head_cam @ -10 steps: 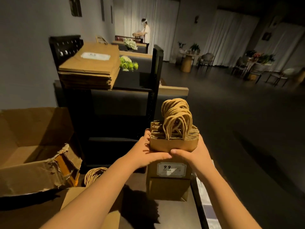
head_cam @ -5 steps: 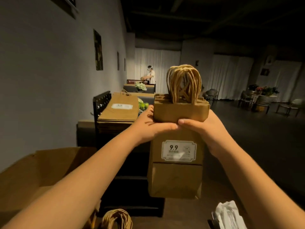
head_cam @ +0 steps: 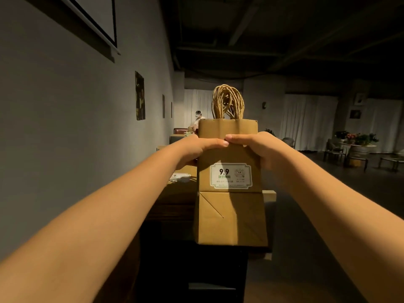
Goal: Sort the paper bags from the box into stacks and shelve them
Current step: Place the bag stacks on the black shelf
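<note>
Brown paper bags (head_cam: 230, 182), a thick stack w/ rope handles, now held up high in front of the shelf (head_cam: 172, 200); a sec ago they were low by the box. So the stack is likely going up on top. Left hand (head_cam: 196, 153) & right hand (head_cam: 260, 149) both squeeze it, thumbs on front.

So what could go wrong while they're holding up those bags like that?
Both hands, left and right, pinch the bags only near the top, so the lower part hangs free; inner bags might slip out or fan apart. The upright bags also hide much of the shelf and the stack on it, so setting them down could nudge that stack.
</note>
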### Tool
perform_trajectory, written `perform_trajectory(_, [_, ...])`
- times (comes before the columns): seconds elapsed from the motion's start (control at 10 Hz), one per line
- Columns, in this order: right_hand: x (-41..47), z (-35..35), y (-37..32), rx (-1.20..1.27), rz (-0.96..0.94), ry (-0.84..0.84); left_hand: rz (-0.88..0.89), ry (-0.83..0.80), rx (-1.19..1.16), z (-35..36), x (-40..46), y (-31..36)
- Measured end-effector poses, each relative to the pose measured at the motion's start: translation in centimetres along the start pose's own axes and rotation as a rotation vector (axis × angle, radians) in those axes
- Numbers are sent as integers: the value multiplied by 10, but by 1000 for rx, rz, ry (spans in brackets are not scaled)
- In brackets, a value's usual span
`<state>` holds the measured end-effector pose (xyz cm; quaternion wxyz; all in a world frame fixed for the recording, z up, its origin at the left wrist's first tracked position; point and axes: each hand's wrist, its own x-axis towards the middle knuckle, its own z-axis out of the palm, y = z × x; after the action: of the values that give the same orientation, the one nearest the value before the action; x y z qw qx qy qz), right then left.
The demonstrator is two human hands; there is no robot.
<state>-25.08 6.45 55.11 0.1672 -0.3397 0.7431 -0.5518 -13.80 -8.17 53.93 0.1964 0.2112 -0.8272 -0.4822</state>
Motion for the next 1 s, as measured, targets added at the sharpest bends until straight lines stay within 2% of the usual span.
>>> perform_trajectory(0.3, [85,4,-27,-117,133,-35,-113,-89,-31,-32,71,9])
perform_trajectory(0.6, [134,11,-10,-310,268,-87,-319,-143,-105,-25,132,-16])
perform_trajectory(0.8, [139,15,-7,-397,148,-106,-363,-80,-137,-19,145,-27])
perform_trajectory(1.0, [131,21,-6,-488,161,-115,-405,-68,-113,-18,156,-35])
